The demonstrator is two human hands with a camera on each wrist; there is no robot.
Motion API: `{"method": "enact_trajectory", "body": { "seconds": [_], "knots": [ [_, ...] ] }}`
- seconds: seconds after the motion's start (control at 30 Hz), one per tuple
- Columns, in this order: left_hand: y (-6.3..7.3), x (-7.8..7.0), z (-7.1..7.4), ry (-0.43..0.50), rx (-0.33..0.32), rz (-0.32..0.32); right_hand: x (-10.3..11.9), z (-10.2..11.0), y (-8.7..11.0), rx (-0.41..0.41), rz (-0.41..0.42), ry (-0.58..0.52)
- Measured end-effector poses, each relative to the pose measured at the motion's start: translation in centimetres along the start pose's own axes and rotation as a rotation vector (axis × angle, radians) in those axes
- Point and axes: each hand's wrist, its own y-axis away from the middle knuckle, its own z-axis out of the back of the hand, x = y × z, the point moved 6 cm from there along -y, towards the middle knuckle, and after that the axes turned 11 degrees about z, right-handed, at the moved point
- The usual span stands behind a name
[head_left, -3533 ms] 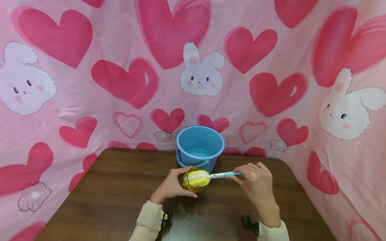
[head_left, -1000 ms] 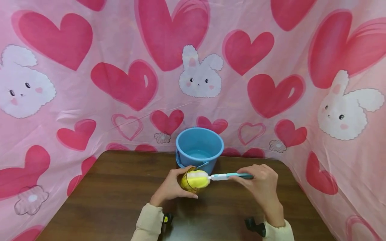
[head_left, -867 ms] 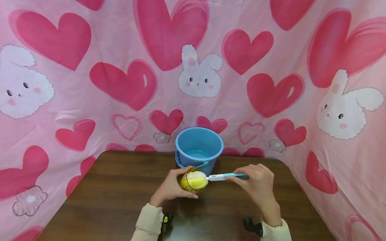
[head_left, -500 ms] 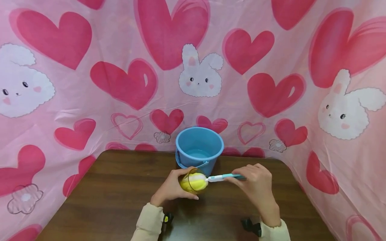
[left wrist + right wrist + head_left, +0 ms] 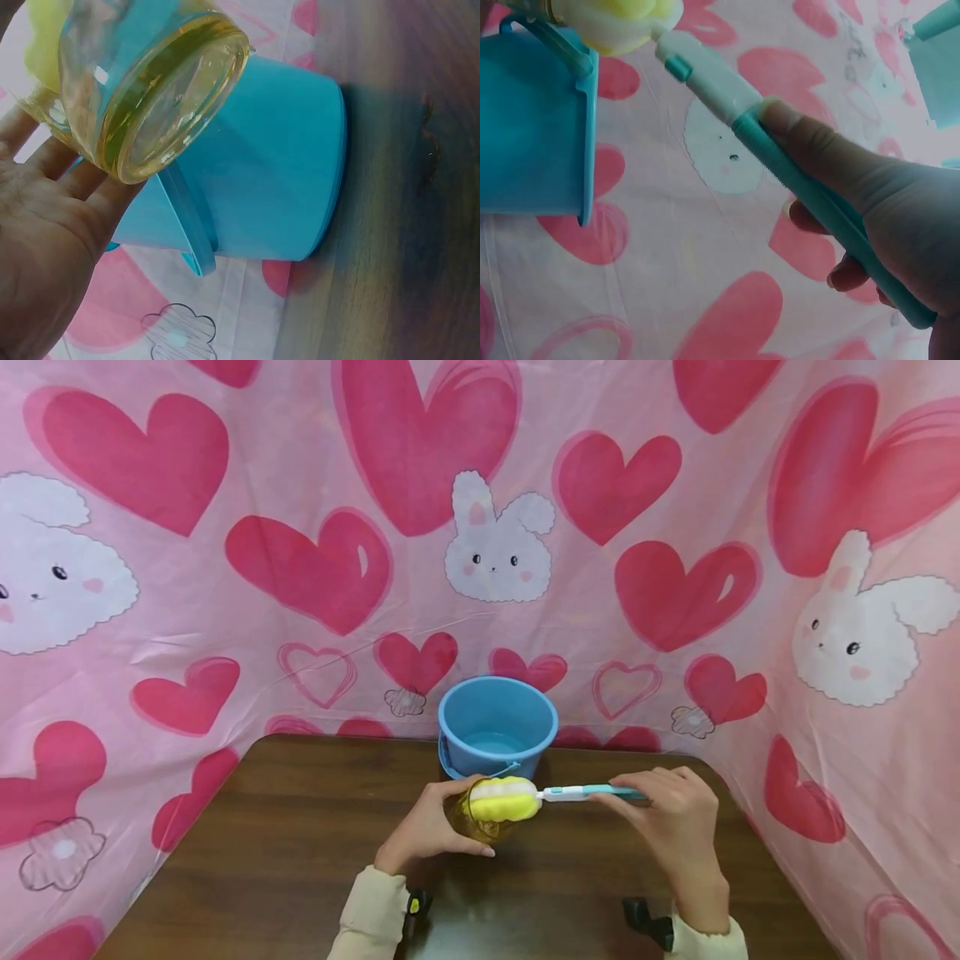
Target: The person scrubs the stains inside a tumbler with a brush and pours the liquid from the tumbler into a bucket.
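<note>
My left hand (image 5: 423,827) grips an amber see-through glass cup (image 5: 487,832), tipped so its mouth faces right. The left wrist view shows the cup's thick base (image 5: 180,105) and the fingers (image 5: 82,180) wrapped along its side. A sponge bottle brush (image 5: 513,799) has its yellow and white head partly inside the cup's mouth, with much of the sponge outside. My right hand (image 5: 675,818) holds the brush by its teal handle. In the right wrist view the thumb (image 5: 780,118) lies along the handle (image 5: 810,195), with fingers curled beneath.
A light blue bucket (image 5: 480,747) with its handle lowered stands on the brown wooden table (image 5: 315,843), just behind the cup. A pink cloth (image 5: 315,460) printed with hearts and rabbits hangs around the table's back and sides.
Over the last second the brush went a little deeper into the cup. Since half a second ago my right hand has drawn it rightward, exposing more sponge. The left hand stays nearly still.
</note>
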Motion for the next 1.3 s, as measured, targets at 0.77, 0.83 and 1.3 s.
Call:
{"method": "enact_trajectory", "body": {
  "seconds": [0.77,0.83,1.3],
  "knots": [
    [0.1,0.6,0.4,-0.008,-0.023,0.011,2.3,-2.5,-0.2,0.139,0.010,-0.033],
    [0.2,0.7,0.6,0.001,-0.022,0.018,1.9,-1.8,-0.2,0.097,0.004,-0.036],
    [0.5,0.7,1.1,0.002,-0.028,0.024,1.6,-2.4,-0.1,0.073,0.020,-0.112]
  ]
}}
